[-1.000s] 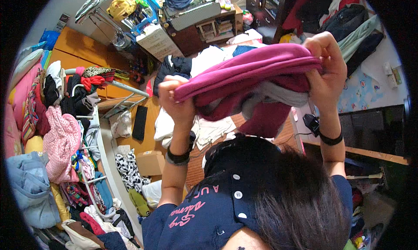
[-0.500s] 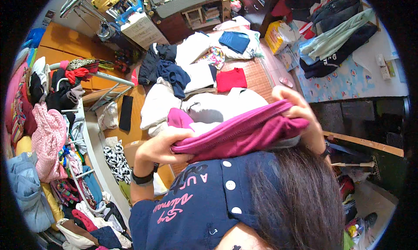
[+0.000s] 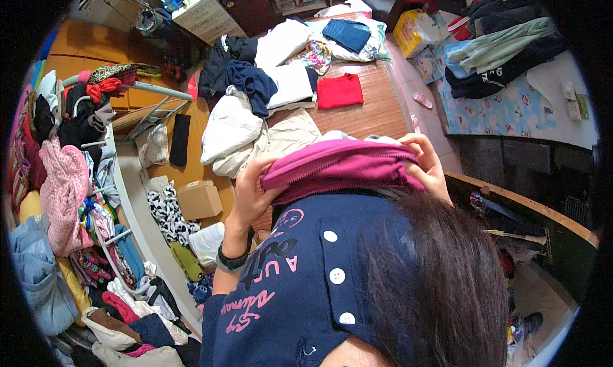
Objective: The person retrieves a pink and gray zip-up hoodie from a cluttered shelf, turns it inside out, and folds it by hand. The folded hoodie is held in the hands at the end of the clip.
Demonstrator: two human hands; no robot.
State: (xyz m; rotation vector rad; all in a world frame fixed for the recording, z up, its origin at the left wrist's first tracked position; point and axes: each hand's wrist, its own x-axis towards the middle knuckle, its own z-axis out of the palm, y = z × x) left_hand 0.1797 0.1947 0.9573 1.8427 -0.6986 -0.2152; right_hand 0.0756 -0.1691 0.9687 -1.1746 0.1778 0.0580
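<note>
Mostly, dark hair [image 3: 440,284] hides the right forearm, while left fingers [image 3: 257,170] and right fingers [image 3: 423,153] grip a magenta garment [image 3: 345,166].

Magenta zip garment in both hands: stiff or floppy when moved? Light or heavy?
Likely floppy: the magenta garment bunches in soft folds between the left hand and right hand. Probably light, since finger-and-thumb grips at its two ends seem to hold it. The zipper may make its strip slightly stiffer than the cloth.

A garment [image 3: 345,166] stretches between left grip [image 3: 249,191] and right grip [image 3: 429,169]; clothes [image 3: 251,89] lie beyond, a box [image 3: 199,201] left of both.
</note>
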